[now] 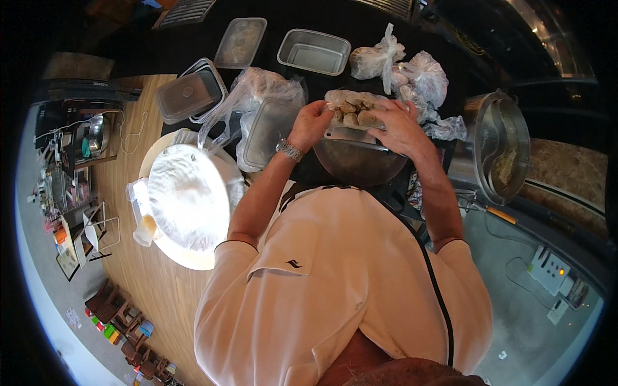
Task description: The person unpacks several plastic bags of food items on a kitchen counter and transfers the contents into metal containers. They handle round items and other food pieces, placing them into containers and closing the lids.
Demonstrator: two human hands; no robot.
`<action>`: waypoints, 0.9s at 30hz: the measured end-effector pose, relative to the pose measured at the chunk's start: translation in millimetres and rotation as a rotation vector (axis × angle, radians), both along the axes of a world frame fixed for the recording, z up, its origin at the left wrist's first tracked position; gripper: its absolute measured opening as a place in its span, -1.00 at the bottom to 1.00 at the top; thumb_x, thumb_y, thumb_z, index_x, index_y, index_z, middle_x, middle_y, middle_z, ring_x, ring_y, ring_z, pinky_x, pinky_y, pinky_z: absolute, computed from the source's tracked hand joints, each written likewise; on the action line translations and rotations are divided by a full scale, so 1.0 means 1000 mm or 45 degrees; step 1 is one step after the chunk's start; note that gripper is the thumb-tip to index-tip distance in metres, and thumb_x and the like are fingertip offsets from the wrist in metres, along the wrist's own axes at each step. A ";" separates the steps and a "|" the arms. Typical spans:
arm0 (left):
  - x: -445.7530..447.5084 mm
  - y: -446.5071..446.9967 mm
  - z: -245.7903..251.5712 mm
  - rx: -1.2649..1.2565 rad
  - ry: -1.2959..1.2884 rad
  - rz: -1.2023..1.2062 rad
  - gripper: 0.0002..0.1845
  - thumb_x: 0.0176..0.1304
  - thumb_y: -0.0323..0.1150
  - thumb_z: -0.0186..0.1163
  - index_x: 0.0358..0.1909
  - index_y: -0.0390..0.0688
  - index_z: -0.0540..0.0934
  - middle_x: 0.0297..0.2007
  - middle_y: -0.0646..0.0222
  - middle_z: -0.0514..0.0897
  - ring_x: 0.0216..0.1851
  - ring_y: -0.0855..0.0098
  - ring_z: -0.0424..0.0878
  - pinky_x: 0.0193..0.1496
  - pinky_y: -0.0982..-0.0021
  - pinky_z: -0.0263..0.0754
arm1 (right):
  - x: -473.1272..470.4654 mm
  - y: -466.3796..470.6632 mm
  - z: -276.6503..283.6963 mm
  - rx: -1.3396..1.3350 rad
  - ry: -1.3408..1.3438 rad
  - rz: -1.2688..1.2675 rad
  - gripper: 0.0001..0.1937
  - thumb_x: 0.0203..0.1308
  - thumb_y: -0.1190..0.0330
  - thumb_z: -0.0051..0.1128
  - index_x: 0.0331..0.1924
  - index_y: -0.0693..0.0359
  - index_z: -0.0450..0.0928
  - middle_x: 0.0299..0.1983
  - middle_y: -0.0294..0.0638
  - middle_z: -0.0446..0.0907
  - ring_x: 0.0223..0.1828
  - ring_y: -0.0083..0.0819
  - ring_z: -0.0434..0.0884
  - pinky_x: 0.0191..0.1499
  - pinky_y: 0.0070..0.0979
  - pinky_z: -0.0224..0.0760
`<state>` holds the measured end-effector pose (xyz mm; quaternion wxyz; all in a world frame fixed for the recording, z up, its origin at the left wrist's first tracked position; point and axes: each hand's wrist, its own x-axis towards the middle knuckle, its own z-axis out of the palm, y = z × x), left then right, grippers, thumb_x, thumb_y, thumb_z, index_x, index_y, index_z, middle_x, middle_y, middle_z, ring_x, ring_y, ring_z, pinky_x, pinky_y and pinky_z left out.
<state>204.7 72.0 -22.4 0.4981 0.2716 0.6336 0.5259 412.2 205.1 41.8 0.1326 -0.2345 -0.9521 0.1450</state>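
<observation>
Both hands are at a clear plastic bag (333, 96) filled with brownish round lumps (355, 113), which looks like food. My left hand (311, 123), with a metal watch above it on the wrist, pinches the bag's left edge. Over the right side of the bag lies my right hand (397, 124), its fingers spread across the plastic and some of their tips hidden. Under the bag is a metal edge beside a large dark round pan or bowl (359, 161). An empty rectangular metal container (314, 52) stands behind the bag.
Knotted plastic bags (376, 60) lie at the back right, near a round divided metal pot (502, 149). Lidded containers (188, 96), a loose translucent lid (270, 132) and another bag (268, 87) are at the left. A plastic-covered round surface (190, 198) stands lower left.
</observation>
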 end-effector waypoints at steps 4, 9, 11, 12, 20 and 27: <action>-0.001 0.007 -0.006 0.030 0.082 -0.029 -0.71 0.37 -0.29 0.20 -0.04 -0.30 0.63 -0.38 0.41 0.67 -0.42 0.57 0.54 -0.34 0.47 0.45 | -0.049 0.006 -0.021 -0.224 0.163 0.072 -0.85 0.21 0.31 0.21 -0.24 0.16 0.73 -0.24 -0.03 0.70 -0.06 -0.02 0.65 0.13 0.01 0.37; -0.003 0.010 0.010 -0.057 0.603 -0.015 -0.73 0.32 -0.33 0.20 -0.01 -0.24 0.63 -0.37 0.25 0.71 -0.41 0.28 0.64 -0.28 0.32 0.54 | -0.053 0.016 -0.058 -0.326 -0.567 -0.212 -0.69 0.13 0.27 0.26 -0.16 0.36 0.66 -0.13 0.16 0.67 0.01 0.08 0.63 0.08 -0.12 0.52; -0.002 0.006 0.029 -0.185 0.866 -0.048 -0.73 0.31 -0.39 0.24 0.02 -0.18 0.63 -0.31 0.28 0.71 -0.32 0.29 0.67 -0.18 0.35 0.56 | -0.039 0.017 -0.071 -0.377 -0.448 -0.363 -0.56 0.08 0.22 0.31 -0.04 0.38 0.60 0.02 0.22 0.59 0.12 0.10 0.57 0.15 -0.12 0.50; 0.002 0.006 0.039 0.083 1.118 0.046 -0.71 0.26 -0.42 0.25 0.02 -0.16 0.63 -0.29 0.23 0.71 -0.29 0.20 0.67 -0.14 0.29 0.56 | -0.032 0.017 -0.078 -0.395 -0.403 -0.444 -0.49 0.06 0.19 0.34 0.02 0.38 0.57 0.10 0.25 0.55 0.18 0.11 0.54 0.19 -0.12 0.48; 0.056 0.057 0.038 0.899 0.911 -0.558 -0.71 0.13 -0.55 0.22 -0.07 -0.15 0.64 -0.23 0.07 0.73 -0.17 0.00 0.70 -0.04 0.06 0.58 | -0.032 0.039 -0.112 -0.349 -0.562 -0.391 -0.20 -0.02 0.07 0.48 0.29 0.25 0.36 0.19 0.15 0.39 0.22 0.18 0.47 0.26 -0.10 0.42; 0.013 0.057 -0.054 -0.233 1.565 -0.724 -0.85 0.14 -0.42 0.27 -0.25 -0.16 0.73 -0.35 0.10 0.75 -0.19 0.08 0.75 -0.13 0.08 0.63 | -0.029 0.020 -0.082 -0.500 -0.584 -0.287 -0.11 -0.15 0.13 0.61 0.30 0.23 0.34 0.23 0.16 0.38 0.27 0.12 0.46 0.28 -0.15 0.42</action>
